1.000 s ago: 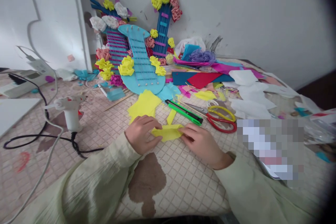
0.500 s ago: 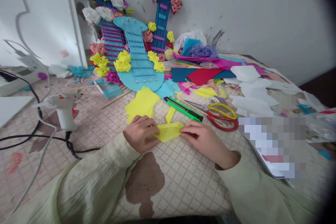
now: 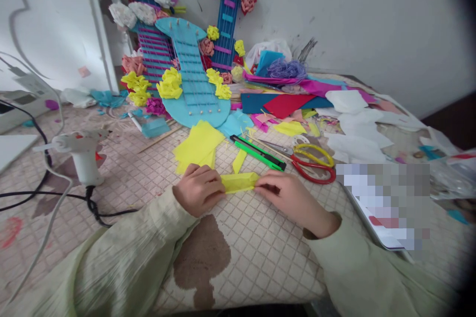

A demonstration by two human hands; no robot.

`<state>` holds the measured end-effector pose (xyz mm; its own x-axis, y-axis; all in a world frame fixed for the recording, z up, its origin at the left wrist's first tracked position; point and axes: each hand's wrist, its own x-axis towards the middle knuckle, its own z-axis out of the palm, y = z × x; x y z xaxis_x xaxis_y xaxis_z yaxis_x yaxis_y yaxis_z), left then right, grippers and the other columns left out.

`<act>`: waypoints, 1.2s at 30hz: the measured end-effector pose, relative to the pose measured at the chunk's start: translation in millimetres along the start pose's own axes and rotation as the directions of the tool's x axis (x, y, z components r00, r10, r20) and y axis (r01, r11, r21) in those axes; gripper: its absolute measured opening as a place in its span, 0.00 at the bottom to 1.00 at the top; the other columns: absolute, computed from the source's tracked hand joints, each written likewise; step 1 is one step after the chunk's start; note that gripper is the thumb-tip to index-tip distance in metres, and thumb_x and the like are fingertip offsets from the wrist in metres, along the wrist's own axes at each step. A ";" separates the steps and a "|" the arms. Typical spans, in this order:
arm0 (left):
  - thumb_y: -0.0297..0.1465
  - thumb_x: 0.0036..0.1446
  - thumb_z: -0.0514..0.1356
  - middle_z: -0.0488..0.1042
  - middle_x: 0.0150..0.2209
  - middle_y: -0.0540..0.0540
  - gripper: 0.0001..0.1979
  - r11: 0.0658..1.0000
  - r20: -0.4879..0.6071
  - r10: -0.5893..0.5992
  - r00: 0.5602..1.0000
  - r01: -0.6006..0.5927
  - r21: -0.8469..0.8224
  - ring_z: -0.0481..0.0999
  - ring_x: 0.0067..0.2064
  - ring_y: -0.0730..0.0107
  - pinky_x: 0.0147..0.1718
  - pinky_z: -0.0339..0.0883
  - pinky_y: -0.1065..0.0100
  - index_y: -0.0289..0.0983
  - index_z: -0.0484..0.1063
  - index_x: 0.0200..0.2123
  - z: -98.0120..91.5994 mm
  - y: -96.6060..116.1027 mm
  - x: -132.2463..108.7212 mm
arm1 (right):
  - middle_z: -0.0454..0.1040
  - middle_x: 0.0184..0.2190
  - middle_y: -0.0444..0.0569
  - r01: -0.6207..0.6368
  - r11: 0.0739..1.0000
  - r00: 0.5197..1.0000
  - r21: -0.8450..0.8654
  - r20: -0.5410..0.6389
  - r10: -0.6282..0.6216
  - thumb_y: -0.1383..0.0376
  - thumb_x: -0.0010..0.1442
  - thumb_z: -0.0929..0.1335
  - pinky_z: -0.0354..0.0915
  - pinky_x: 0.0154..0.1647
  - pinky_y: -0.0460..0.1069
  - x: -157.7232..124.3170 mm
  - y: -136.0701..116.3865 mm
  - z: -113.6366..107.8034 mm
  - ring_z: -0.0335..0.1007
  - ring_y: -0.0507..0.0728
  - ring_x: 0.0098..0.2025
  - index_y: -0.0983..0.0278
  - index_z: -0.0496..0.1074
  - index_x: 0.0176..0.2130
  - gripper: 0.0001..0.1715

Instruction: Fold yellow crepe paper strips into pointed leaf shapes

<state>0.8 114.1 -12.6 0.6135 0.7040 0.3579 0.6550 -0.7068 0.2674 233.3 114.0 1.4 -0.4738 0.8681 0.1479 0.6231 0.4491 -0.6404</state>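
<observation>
A small piece of yellow crepe paper [image 3: 240, 183], folded into a narrow strip, stretches between my two hands just above the table. My left hand [image 3: 200, 189] is closed on its left end, and my right hand [image 3: 275, 183] pinches its right end. Beyond my left hand lies a stack of yellow paper sheets [image 3: 199, 143]. Behind the held strip are a narrow yellow paper scrap [image 3: 239, 161] and a green box cutter [image 3: 258, 152]. Scissors [image 3: 312, 164] with red and yellow handles rest past my right hand.
A white glue gun [image 3: 85, 156] with its cords stands at left. Blue guitar-shaped crafts [image 3: 191, 74] with paper flowers lean on the wall. Coloured paper and purple yarn [image 3: 286, 70] are piled behind, white paper [image 3: 360, 129] at right. A partly blurred flat device [image 3: 372, 228] lies at right.
The yellow paper between my hands has become narrower, its near edge now folded up. Both hands keep their hold. The view has shifted slightly.
</observation>
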 end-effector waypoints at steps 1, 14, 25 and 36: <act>0.34 0.54 0.51 0.72 0.29 0.48 0.11 1.000 0.009 -0.013 1.000 0.013 -0.004 0.66 0.32 0.69 0.32 0.51 0.65 0.38 0.70 0.26 -0.4 1.0 0.3 | 0.71 0.28 0.44 -0.004 1.000 1.000 -0.005 0.001 0.004 0.68 0.53 0.64 0.63 0.31 0.47 0.0 -1.0 -0.1 0.66 0.51 0.30 0.61 0.71 0.31 0.06; 0.32 0.52 0.51 0.67 0.24 0.49 0.08 0.985 0.113 -0.167 0.979 0.171 -0.023 0.64 0.30 0.68 0.30 0.52 0.65 0.36 0.67 0.26 0.1 6.1 4.4 | 0.66 0.24 0.43 -0.082 0.997 0.997 0.004 0.000 0.082 0.66 0.54 0.63 0.57 0.26 0.45 0.1 -7.9 3.1 0.61 0.49 0.25 0.64 0.67 0.28 0.05; 0.36 0.47 0.56 0.67 0.27 0.48 0.08 0.967 0.101 -0.243 0.965 0.249 -0.049 0.65 0.32 0.66 0.32 0.54 0.65 0.36 0.67 0.24 0.0 7.3 3.2 | 0.65 0.23 0.43 -0.105 0.994 0.994 0.012 0.034 0.104 0.67 0.53 0.63 0.56 0.25 0.45 0.9 -8.6 2.9 0.60 0.49 0.25 0.64 0.67 0.25 0.07; 0.36 0.49 0.55 0.67 0.26 0.49 0.09 0.970 0.144 -0.206 0.968 0.221 -0.098 0.65 0.32 0.68 0.32 0.53 0.65 0.37 0.67 0.24 0.4 2.5 3.0 | 0.66 0.23 0.42 -0.121 0.993 0.992 0.010 0.037 0.121 0.67 0.52 0.64 0.56 0.26 0.45 1.0 -8.2 2.5 0.60 0.49 0.25 0.64 0.67 0.26 0.05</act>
<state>4.5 114.4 -11.3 0.5227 0.8368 0.1629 0.7278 -0.5375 0.4260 226.1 110.7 4.9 -0.4175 0.9077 0.0420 0.6697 0.3386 -0.6609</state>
